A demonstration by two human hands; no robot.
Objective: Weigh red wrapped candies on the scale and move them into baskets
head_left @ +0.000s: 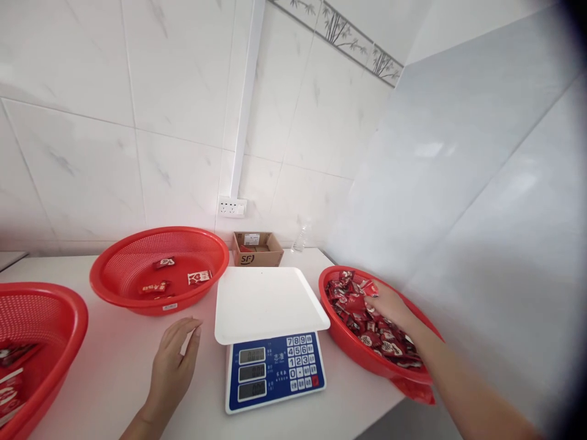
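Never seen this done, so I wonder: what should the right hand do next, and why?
Probably close the right hand on a few wrapped candies and lift them toward the scale: its fingers rest in the full basket, and the white tray is bare.

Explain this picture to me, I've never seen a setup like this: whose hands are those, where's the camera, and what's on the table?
There is no machine here. One camera worn on a person's head looks down at their own bare hands. On the white table stands an electronic weighing scale. The left hand is open and holds nothing, low at the table beside the scale. The right hand reaches into a red basket full of small red wrapped packets; whether it grips any is hidden. A second red basket behind the left hand and a third red basket at the left edge each hold a few packets. A cardboard box sits by the wall.
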